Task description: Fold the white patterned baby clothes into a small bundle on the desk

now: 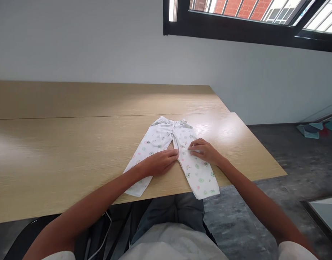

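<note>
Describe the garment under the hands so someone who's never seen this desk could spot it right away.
On the light wooden table, near its front right edge, lie small white trousers, legs spread toward the person. The left hand and right hand press on them. Tiny pastel prints mark them out.

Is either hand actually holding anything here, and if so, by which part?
Nothing is lifted. Both hands press flat on the small printed trousers lying on the table: left hand on one leg, right hand on the other.

White, pastel-printed trousers; tan table
</note>
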Available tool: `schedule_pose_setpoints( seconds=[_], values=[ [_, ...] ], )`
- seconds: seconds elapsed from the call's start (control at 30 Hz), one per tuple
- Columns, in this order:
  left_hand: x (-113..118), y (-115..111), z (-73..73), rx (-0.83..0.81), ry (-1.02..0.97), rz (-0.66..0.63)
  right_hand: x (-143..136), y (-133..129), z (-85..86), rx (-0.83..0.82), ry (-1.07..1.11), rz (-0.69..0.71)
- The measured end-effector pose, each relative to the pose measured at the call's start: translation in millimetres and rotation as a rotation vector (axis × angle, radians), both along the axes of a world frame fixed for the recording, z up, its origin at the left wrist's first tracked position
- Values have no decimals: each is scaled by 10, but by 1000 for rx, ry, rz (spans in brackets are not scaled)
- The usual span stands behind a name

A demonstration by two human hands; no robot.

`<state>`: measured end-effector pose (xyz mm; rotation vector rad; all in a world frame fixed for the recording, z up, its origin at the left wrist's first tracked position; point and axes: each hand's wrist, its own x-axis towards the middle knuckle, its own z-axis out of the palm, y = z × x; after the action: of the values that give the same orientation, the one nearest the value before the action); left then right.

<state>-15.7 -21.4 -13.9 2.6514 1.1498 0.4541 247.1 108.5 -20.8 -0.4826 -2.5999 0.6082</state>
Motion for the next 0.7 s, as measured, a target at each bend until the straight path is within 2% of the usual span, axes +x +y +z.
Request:
schedule_pose_setpoints(
  seconds=[0.1, 0.27, 0.7],
  values=[
    [79, -55, -22, 26, 68, 57, -36, 4, -19, -55, 41, -69],
    [155, -100, -73, 56, 79, 72, -45, -14, 6, -14, 10, -14],
    [-69, -86, 11, 21, 32, -24, 57, 24, 3, -75, 23, -122]
  ],
)
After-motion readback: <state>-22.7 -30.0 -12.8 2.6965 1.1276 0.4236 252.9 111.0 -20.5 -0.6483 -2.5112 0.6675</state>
